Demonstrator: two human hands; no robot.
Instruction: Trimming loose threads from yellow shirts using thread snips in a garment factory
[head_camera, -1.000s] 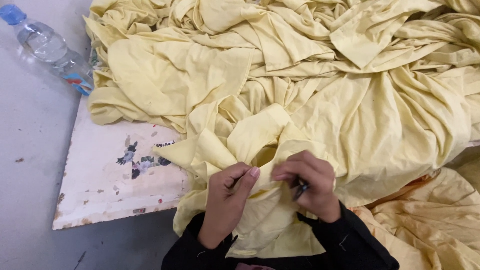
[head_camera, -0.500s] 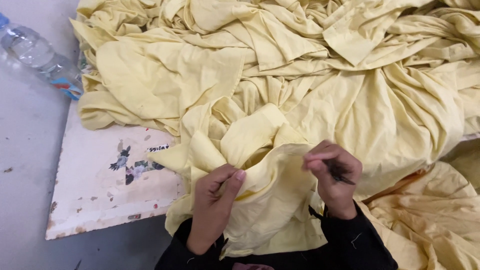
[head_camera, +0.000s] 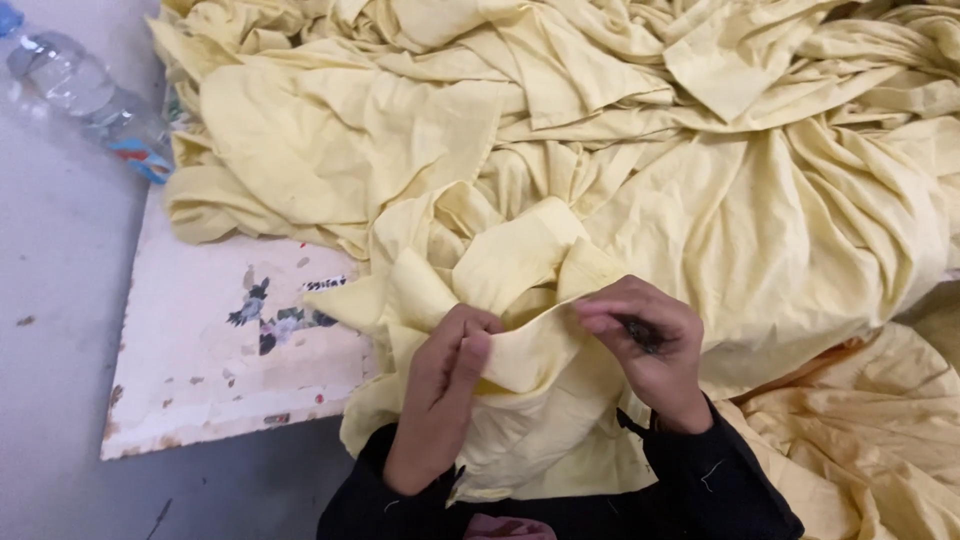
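My left hand (head_camera: 445, 385) is closed, thumb and fingers pinching a fold of the yellow cloth piece (head_camera: 520, 355) at the near edge of the board (head_camera: 200, 370). My right hand (head_camera: 650, 350) is closed too, gripping the same fold a little to the right, with a small dark tool (head_camera: 640, 332) tucked in its fingers; what kind of tool, I cannot tell. The fold is stretched between both hands. Risk: if either pinch slackens, the fold drops back into the yellow cloth pile (head_camera: 620, 150) covering the board's far side, and the tool tip could snag the fabric. Beyond the far left corner lies a plastic water bottle (head_camera: 85, 100), touching the pile's edge; a tugged cloth might roll it
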